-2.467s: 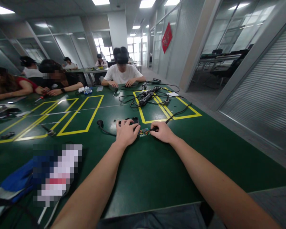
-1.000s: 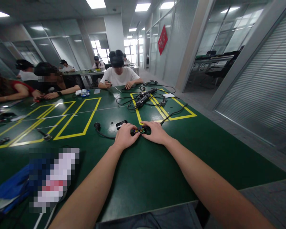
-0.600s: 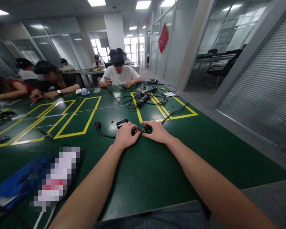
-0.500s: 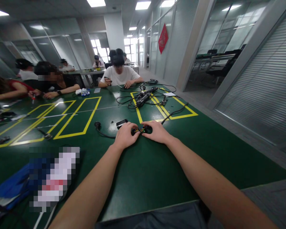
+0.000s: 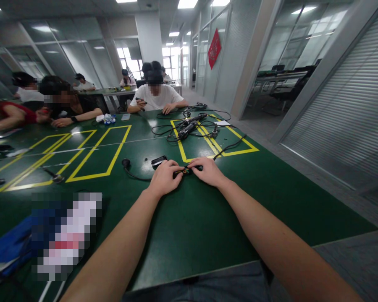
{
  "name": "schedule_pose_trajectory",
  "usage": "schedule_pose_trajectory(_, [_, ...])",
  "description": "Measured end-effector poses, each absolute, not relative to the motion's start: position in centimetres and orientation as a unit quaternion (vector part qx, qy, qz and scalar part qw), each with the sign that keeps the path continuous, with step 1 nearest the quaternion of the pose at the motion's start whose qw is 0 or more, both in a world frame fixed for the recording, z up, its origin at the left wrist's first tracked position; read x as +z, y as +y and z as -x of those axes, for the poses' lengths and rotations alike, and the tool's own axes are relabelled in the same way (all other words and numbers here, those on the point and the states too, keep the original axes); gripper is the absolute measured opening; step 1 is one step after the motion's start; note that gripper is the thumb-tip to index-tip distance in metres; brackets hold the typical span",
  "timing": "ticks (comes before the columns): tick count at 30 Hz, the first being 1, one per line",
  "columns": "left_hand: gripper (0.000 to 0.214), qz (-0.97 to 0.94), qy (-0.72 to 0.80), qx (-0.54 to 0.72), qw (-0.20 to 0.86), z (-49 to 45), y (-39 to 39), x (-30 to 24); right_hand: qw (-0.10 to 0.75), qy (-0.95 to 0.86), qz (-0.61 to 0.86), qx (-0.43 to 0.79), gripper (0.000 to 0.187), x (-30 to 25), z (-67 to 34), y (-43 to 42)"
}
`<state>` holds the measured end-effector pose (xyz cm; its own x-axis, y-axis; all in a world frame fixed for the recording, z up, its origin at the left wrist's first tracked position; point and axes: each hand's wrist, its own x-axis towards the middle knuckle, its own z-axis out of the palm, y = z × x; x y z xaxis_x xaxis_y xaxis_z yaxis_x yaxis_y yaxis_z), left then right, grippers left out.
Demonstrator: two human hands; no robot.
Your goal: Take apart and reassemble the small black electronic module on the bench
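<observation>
Bright ceiling panels (image 5: 187,3) glare on the table (image 5: 189,235); wide-angle edges bend.

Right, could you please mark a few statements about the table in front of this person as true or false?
1. Both the left hand and the right hand touch the small circuit board. True.
2. The black box lies right of the right hand. False: it lies just beyond the left hand.
3. A cable tangle lies across yellow tape lines. True.
4. Nobody sits across the green table. False: a person in a white shirt sits there.
</observation>
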<state>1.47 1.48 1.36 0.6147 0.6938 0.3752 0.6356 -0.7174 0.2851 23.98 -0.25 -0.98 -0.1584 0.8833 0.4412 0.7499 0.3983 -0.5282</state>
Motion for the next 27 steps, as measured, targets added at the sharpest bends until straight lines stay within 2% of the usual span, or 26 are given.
schedule_pose_trajectory(4, [0.032,-0.885,0.397,0.232,0.077,-1.6,1.1,1.8,0.331,-0.763,0.547,0.098,0.024,-0.7,-24.2,-0.3])
schedule_pose_trajectory(9, [0.039,-0.773,0.577,0.256,0.055,-1.4,1.1,2.7,0.304,-0.769,0.553,0.102,0.025,-0.3,-24.3,-0.3])
schedule_pose_trajectory(12, [0.036,-0.739,0.633,0.219,0.073,-1.2,1.3,3.0,0.289,-0.775,0.554,0.1,0.024,0.0,-24.2,-0.3])
schedule_pose_trajectory(18, [0.028,-0.776,0.606,0.162,0.065,-1.5,1.2,3.0,0.286,-0.773,0.557,0.101,0.023,0.4,-24.1,-0.2])
schedule_pose_trajectory(27, [0.035,-0.798,0.577,0.166,0.052,-1.5,0.9,3.0,0.342,-0.726,0.569,0.178,0.021,-0.4,-23.9,-0.1])
